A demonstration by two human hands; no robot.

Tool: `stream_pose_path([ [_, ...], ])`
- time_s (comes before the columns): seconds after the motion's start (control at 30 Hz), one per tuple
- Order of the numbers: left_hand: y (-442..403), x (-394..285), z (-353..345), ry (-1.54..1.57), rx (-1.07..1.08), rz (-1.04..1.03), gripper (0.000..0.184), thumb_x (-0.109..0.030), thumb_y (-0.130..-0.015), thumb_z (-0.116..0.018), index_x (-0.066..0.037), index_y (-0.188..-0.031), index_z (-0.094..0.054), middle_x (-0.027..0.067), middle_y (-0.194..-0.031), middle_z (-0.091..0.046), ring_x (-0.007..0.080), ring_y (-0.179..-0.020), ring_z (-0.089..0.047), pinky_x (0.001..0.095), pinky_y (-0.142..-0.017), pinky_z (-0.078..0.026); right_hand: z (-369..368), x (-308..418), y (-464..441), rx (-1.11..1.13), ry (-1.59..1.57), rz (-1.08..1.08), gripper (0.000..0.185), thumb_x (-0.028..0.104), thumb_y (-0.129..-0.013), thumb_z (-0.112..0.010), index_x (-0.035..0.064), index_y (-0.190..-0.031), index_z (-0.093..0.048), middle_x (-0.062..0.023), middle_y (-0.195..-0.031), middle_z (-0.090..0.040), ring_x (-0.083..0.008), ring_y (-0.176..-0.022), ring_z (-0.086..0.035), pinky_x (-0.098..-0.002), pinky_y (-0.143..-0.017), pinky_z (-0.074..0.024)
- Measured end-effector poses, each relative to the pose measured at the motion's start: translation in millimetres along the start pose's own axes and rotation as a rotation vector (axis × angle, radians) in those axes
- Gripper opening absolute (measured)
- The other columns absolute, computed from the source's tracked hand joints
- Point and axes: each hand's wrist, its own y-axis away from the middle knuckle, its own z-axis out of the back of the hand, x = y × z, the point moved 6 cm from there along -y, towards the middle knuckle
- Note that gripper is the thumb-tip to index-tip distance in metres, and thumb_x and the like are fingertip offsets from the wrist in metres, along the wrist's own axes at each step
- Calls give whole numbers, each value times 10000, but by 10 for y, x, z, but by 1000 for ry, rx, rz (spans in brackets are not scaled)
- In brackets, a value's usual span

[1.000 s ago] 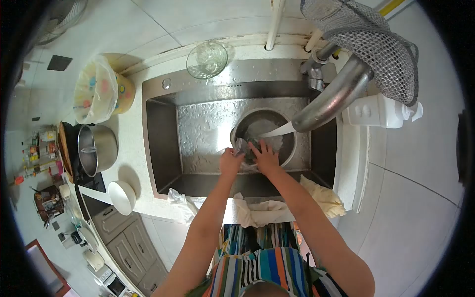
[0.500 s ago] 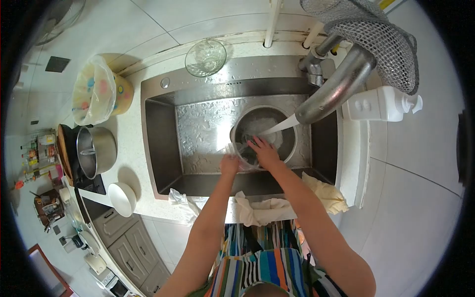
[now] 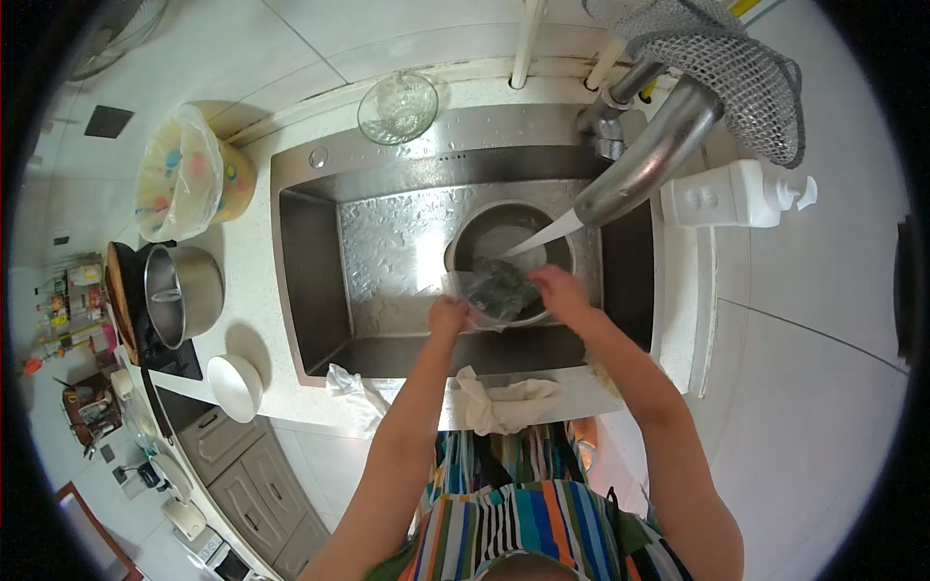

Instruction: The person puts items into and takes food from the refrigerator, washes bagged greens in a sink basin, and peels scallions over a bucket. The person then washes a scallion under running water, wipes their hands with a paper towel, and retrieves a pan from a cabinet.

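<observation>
Over a round metal basin (image 3: 463, 235) in the sink, a thin clear plastic bag (image 3: 499, 293) with dark green, leafy-looking stuff in it is spread between my hands. My left hand (image 3: 449, 316) is closed on the bag's left edge, at the basin's near-left rim. Fingers of my right hand (image 3: 562, 293) are pinched at the bag's right side, above the basin's right part. From the faucet (image 3: 644, 160) a stream of water runs into the basin just behind the bag. What lies under the bag is hidden.
The steel sink (image 3: 387, 223) surrounds the basin. A glass bowl (image 3: 397, 108) stands on its back edge. Left are a lined bin (image 3: 237, 184), a steel pot (image 3: 199, 295) and a white bowl (image 3: 235, 385). A white pump bottle (image 3: 722, 197) lies right. Cloths (image 3: 509, 399) hang in front.
My right hand has drawn back out of the basin to the right and closed on the bag's side. The dark green contents now show more. My left hand keeps its hold.
</observation>
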Motion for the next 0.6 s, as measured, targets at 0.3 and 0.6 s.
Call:
stream_pose_path([
  [0.3,149,-67,-22,359,161,117,225,-167,-702,-560,35,-793,-521,112,-714,-537,197,-555,-551,284,-431,-465,-433,117,-120,153,153,69,384,-2,-679,-440,34,-1061,-458,-65,-1182,-380,-267,-1064,-381,-351,-854,-355],
  [0.6,136,5,-57,392,141,101,215,-187,-668,-540,22,-715,-533,102,-607,-550,171,-500,-544,275,-422,-450,1896,514,92,-649,-1228,-60,416,47,-710,-476,-21,-1100,-348,-134,-1054,-418,-207,-999,-385,-316,-822,-319],
])
